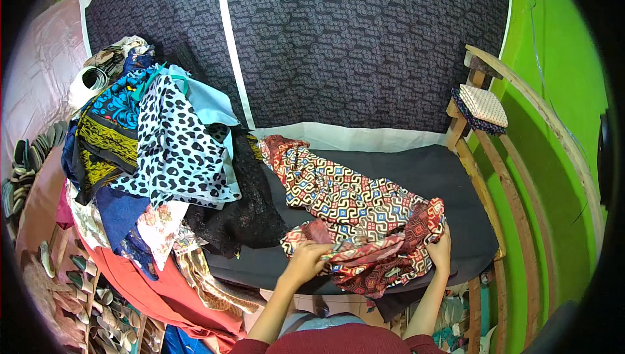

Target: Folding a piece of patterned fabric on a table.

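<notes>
A crumpled patterned cloth [351,191] in red, cream, blue and black lies across a black-covered bench [456,165]. My left hand [307,261] is closed on its near left edge, where reddish folds bunch up. At the near right end, my right hand [441,250] grips the same cloth, its fingers partly hidden by the fabric. The near part of the cloth is gathered between both hands, while the far end stretches toward the back left.
To the left rises a heap of fabrics, with a leopard-spotted cloth [176,139], black lace [244,217] and an orange-red cloth [156,282]. A folded dotted cloth [484,106] rests on the wooden frame [465,152] at right. Shoes [107,321] fill racks lower left.
</notes>
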Action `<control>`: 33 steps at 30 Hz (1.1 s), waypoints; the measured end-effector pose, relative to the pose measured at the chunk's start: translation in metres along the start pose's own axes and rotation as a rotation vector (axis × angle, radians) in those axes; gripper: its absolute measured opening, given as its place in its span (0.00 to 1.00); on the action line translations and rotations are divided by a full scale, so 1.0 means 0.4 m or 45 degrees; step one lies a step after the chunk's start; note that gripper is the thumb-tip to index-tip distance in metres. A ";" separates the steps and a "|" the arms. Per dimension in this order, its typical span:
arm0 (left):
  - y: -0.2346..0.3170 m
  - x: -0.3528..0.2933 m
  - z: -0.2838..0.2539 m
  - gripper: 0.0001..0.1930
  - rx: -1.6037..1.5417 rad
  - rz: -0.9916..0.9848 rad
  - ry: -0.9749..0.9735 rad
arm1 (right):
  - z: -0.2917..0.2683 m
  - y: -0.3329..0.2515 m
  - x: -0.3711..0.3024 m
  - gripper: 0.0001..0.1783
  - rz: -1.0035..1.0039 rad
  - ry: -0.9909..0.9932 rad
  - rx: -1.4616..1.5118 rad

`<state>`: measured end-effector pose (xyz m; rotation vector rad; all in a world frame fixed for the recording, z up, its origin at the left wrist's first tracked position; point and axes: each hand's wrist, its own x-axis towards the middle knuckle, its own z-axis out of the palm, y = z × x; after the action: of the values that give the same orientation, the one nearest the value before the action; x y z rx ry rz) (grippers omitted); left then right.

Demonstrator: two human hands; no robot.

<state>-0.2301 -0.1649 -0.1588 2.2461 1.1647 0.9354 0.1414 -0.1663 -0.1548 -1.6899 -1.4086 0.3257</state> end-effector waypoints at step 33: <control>0.104 -0.583 -0.327 0.13 -0.209 -0.523 0.154 | -0.156 -0.118 -0.541 0.25 0.413 0.112 0.203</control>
<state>-0.4010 -0.3725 -0.1288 1.7492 1.4722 0.9641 0.0836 -0.3890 -0.1536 -1.7753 -1.0156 0.5231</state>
